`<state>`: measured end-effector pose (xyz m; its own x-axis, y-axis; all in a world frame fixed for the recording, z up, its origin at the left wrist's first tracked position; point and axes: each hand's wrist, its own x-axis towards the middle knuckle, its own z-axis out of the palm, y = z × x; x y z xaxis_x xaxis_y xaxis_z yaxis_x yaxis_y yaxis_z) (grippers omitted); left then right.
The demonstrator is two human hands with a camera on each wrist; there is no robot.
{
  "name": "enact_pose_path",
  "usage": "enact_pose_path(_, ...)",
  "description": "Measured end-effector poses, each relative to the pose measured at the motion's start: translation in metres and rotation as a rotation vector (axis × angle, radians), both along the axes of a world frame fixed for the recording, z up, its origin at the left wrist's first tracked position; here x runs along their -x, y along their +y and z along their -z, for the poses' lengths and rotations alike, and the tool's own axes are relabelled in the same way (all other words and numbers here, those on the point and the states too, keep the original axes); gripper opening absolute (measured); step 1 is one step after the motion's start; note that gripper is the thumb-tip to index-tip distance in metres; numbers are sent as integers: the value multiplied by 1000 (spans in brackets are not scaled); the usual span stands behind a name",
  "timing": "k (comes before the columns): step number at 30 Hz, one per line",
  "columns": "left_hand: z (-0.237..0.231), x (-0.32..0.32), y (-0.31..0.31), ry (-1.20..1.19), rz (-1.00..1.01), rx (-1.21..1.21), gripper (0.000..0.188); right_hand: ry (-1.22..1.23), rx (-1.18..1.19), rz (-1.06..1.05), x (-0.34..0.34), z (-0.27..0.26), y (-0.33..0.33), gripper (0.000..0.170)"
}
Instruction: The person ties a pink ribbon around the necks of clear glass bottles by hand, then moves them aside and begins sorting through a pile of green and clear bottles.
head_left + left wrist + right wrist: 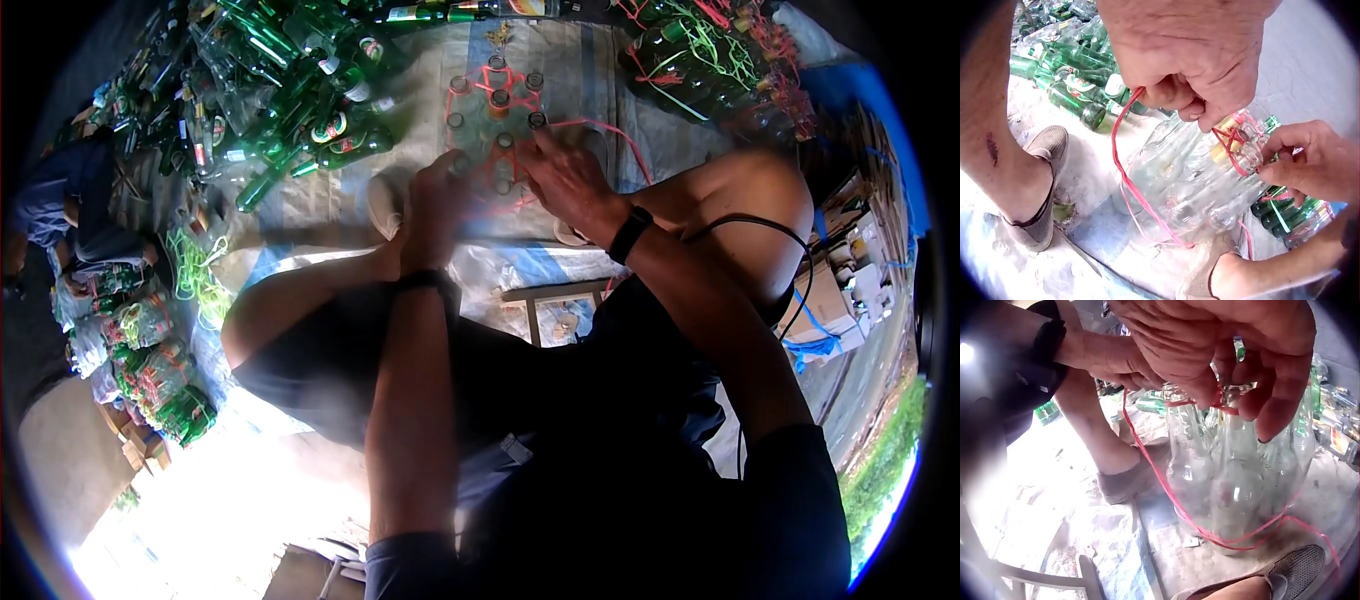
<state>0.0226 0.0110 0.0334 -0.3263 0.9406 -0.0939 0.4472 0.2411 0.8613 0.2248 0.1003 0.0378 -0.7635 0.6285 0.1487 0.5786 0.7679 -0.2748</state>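
Several clear glass bottles (1235, 487) stand upright in a tight group, with red string (1175, 500) laced around their necks. My left hand (1188, 62) is curled round the red string (1124, 159) at the near left side of the group, and the string hangs down in a loop from it. At the bottle necks on the other side, the fingers of my right hand (1310, 159) pinch the string beside a bottle mouth. In the head view, my left hand (432, 205) and my right hand (575, 185) are on either side of the near bottles.
Loose green bottles (345, 140) are piled at the back left. Another bundle of tied bottles (690, 70) lies at the back right. A second person (85, 200) sits at the far left near more bundles. My shoes (1038, 212) flank the group, and a wooden stool (1054, 578) is close by.
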Motion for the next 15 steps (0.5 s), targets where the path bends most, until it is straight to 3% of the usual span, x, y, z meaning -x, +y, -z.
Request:
enact_pose_path(4,-1,-1,1,-10,-1,-14,35,86,-80,-13,-6,-8,8,34)
enact_pose_path(6,-4,-2,1,-1,0,-28,34,-46,159,-23,-8,-13,11,32)
enact_pose_path(15,21,-1,1,181,23,-68,33,-70,83,-98,-14,-7,16,26)
